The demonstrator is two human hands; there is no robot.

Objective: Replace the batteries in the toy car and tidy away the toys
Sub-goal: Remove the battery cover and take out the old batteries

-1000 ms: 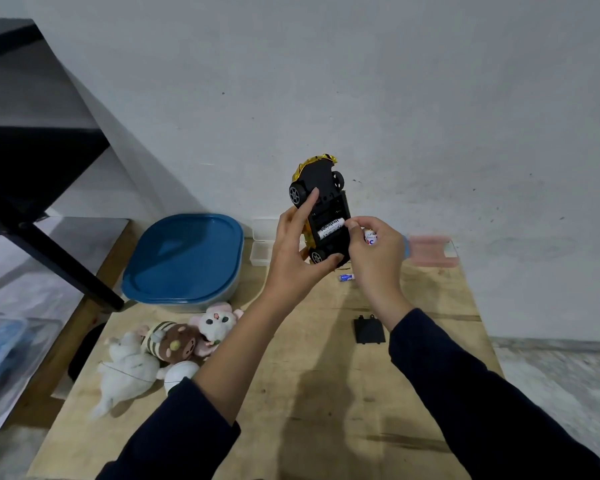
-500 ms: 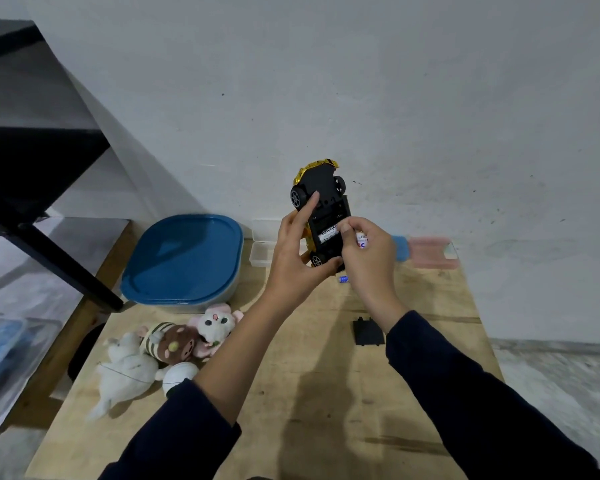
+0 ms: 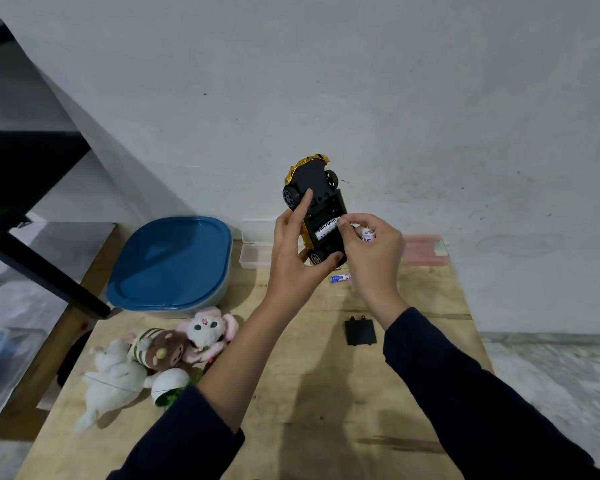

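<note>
Left grip [image 3: 291, 258] holds car [image 3: 314, 180], right grip [image 3: 374, 258] battery [image 3: 368, 234].

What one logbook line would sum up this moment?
step: battery swap | left hand: grips toy car, underside toward camera | right hand: holds second battery, fingertip on seated battery | battery cover: off, on table

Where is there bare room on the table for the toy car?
The table is barest in its near middle, between the left sleeve and right sleeve, nearer than the battery cover. A smaller patch lies between the blue-lidded container and the loose battery. The left side is crowded with plush toys; clear boxes line the back edge.
</note>
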